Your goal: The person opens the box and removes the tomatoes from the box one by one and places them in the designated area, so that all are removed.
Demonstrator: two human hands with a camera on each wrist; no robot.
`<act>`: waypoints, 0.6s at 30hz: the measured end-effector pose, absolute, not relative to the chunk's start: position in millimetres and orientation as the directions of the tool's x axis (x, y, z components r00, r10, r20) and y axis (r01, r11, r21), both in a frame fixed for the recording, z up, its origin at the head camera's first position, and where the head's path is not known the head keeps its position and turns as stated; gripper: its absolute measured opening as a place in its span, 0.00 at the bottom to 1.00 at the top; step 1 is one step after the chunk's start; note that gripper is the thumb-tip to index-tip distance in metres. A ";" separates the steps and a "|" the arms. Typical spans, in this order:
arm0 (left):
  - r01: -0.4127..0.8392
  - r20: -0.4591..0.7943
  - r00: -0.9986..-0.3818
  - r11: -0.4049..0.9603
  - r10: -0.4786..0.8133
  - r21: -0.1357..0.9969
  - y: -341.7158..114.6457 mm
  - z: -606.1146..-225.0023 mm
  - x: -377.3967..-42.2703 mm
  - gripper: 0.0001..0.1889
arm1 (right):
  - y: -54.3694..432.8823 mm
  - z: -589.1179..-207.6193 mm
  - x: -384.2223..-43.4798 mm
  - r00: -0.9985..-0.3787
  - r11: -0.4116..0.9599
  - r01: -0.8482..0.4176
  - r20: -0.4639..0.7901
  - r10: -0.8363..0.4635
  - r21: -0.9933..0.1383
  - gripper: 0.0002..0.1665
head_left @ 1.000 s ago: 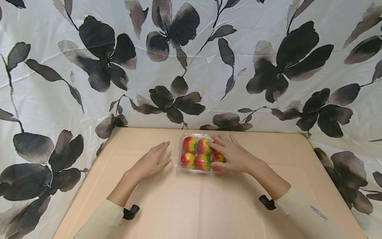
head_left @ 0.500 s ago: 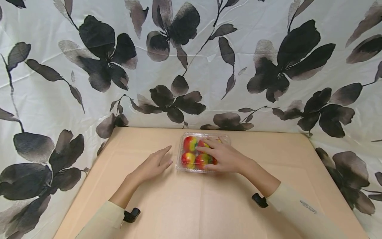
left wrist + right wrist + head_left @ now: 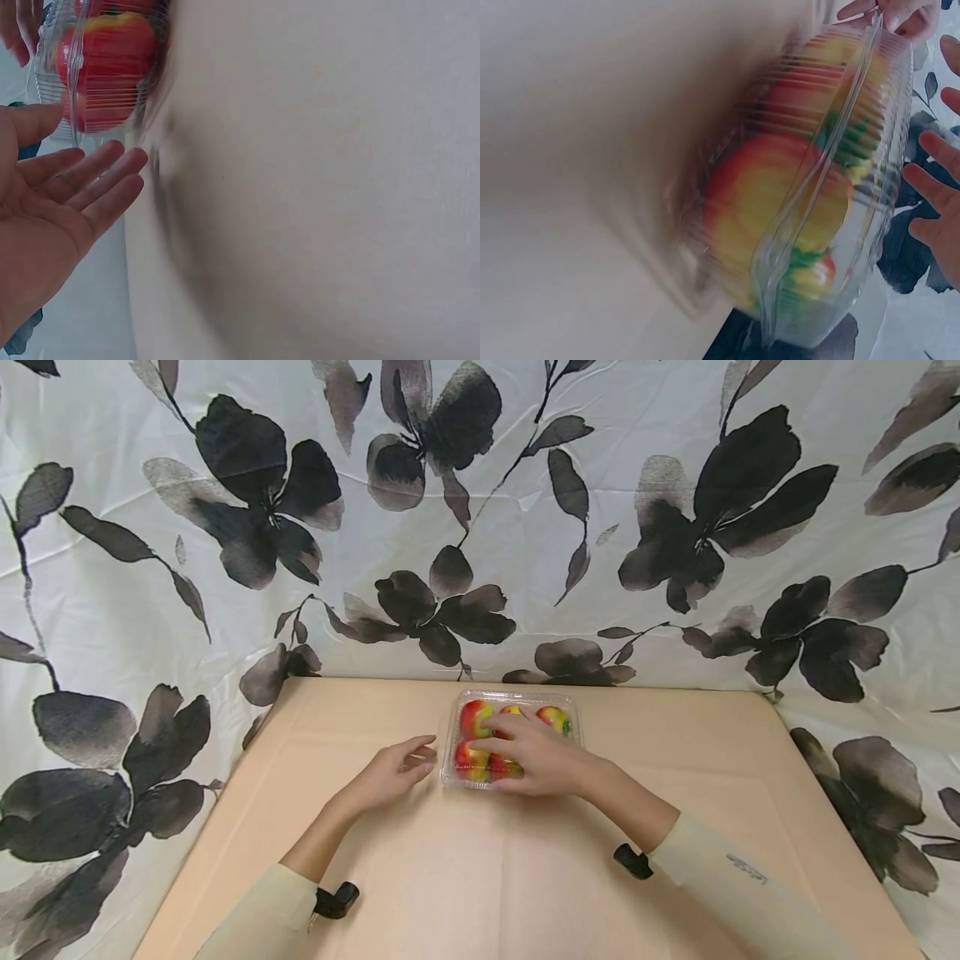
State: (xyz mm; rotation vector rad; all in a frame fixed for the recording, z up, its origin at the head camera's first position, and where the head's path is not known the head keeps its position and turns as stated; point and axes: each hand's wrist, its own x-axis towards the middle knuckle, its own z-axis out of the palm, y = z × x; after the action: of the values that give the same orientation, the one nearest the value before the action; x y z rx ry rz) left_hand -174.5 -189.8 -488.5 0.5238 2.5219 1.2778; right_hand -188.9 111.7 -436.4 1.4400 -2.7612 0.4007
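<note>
A clear plastic clamshell box (image 3: 450, 760) with its lid down sits near the back of the table. Inside are several round red-and-yellow fruits (image 3: 553, 720), with green patches; their kind is unclear. My right hand (image 3: 543, 756) hovers over the lid, hiding part of the fruit. In the right wrist view its spread fingers (image 3: 939, 184) stand apart from the plastic. Beside the box's left edge is my left hand (image 3: 393, 772), holding nothing. Its loosely extended fingers (image 3: 112, 180) come very close to the box end (image 3: 94, 139); I cannot tell whether they touch it.
The box rests on a table (image 3: 502, 877) covered in beige. Behind it hangs a white cloth (image 3: 555, 543) with dark flowers, reaching the table's back edge. A small black camera sits on the left wrist (image 3: 336, 902) and another on the right wrist (image 3: 633, 862).
My right hand has moved left across the lid, uncovering the fruit at the back right. My left hand has edged toward the box, its fingers bending a little. The box has stayed put.
</note>
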 end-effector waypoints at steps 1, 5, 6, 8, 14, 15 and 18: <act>0.185 -0.080 -0.899 0.540 0.430 0.821 -189.9 -489.4 -174.6 0.27 | 110.1 -436.5 -188.3 -0.574 0.541 -0.810 0.117 -0.810 -0.227 0.36; 0.149 -0.109 -0.884 0.496 0.454 0.856 -190.5 -492.0 -175.5 0.25 | 103.6 -436.4 -186.2 -0.550 0.514 -0.824 0.115 -0.827 -0.239 0.36; 0.136 -0.117 -0.879 0.480 0.462 0.867 -190.7 -492.4 -175.7 0.25 | 102.0 -436.5 -185.9 -0.544 0.508 -0.827 0.118 -0.830 -0.242 0.36; 0.106 -0.133 -0.869 0.441 0.477 0.891 -191.0 -493.0 -176.2 0.24 | 99.0 -437.4 -185.8 -0.528 0.489 -0.837 0.129 -0.840 -0.245 0.36; 0.001 -0.184 -0.851 0.351 0.491 0.936 -188.8 -494.2 -179.5 0.21 | 92.0 -440.1 -185.8 -0.493 0.460 -0.861 0.136 -0.859 -0.216 0.33; -0.013 -0.190 -0.847 0.338 0.496 0.941 -188.3 -493.8 -180.0 0.21 | 91.0 -440.3 -185.7 -0.489 0.458 -0.864 0.135 -0.861 -0.208 0.33; -0.063 -0.216 -0.835 0.302 0.506 0.951 -186.4 -492.2 -180.7 0.20 | 88.0 -440.1 -185.0 -0.480 0.450 -0.870 0.136 -0.867 -0.202 0.31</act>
State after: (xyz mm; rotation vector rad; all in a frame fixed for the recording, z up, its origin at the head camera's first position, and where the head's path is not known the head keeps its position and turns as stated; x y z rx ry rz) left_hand -180.7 -186.4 -492.2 0.3927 2.0922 1.5615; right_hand -185.0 88.0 -440.1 1.5954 -2.6637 0.3828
